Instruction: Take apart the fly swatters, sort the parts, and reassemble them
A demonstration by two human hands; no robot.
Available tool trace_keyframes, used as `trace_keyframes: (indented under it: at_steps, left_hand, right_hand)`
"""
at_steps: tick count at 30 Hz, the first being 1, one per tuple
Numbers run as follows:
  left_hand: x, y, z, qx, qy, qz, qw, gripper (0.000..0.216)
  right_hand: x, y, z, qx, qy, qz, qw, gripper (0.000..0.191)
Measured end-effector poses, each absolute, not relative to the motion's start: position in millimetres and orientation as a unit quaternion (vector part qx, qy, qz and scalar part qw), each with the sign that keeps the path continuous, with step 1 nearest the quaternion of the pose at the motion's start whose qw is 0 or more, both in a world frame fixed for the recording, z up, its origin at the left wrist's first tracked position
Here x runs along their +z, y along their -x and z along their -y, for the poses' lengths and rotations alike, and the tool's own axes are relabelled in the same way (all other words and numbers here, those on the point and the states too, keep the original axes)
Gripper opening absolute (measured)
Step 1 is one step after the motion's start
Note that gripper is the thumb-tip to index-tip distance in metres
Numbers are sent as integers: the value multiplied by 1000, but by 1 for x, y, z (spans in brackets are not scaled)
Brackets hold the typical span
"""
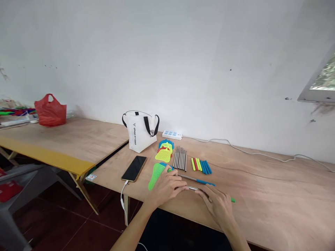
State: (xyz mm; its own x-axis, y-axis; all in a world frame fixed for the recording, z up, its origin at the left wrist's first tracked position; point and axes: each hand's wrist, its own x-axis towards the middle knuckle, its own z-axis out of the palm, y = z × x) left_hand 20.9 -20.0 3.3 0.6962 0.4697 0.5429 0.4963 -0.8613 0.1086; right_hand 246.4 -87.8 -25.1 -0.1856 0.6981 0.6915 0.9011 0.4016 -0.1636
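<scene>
A fly swatter with a green perforated head (156, 175) lies low over the table's front part. My left hand (169, 185) is closed on its metal rod (193, 188), close to the head. My right hand (216, 201) grips the same swatter farther right, fingers bent over it, and a green handle end (233, 200) sticks out beyond. Just behind lies another fly swatter with a blue handle (205, 182), its blue head partly covered by the green one. Farther back are loose metal rods (180, 159) in a row, short yellow, red and blue handles (201, 165), and stacked swatter heads (164, 153).
A black phone (134, 168) with a white cable lies left on the wooden table (267, 205). Behind it stand a white tote bag (141, 134) and a power strip (172, 135) by the wall. Across a gap, a second table (86, 136) carries a red plastic bag (51, 111).
</scene>
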Motion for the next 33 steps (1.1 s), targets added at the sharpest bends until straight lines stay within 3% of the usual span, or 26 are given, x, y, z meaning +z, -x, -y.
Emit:
trace_keyframes:
  at_steps: [5, 14, 19, 26, 33]
  left_hand:
    - [-1, -22, 20, -296, 918, 263, 26, 35]
    - [2, -14, 17, -303, 907, 291, -17, 40]
    - [1, -16, 18, -307, 904, 298, -27, 44]
    - [2, -13, 15, -285, 918, 274, -21, 42]
    - [6, -3, 10, -285, 917, 279, -19, 42]
  right_hand:
    - [-27, -245, 88, -172, 518, 763, 345, 50]
    - [-20, -253, 88, -122, 521, 780, 325, 47]
    - [-23, -251, 89, -158, 530, 775, 306, 57]
    - [-32, -253, 90, -77, 545, 800, 238, 62]
    - [-28, -287, 84, -25, 557, 790, 254, 56]
